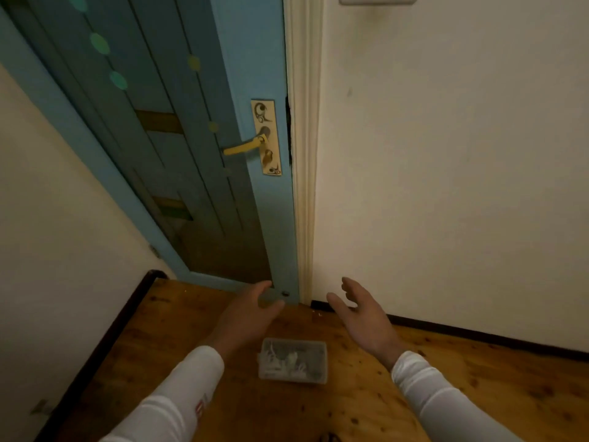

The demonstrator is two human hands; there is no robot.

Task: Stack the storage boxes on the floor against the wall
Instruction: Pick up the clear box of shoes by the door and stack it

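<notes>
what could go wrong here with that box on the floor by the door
1. The clear storage box sits on the wooden floor right in front of the blue door; if that door swings this way, it could hit the box.
2. Both hands, left and right, are open and empty above it; a lid looks fitted, but a loose one might spill the contents.

blue door [178,129], orange-brown wooden floor [366,403]
</notes>
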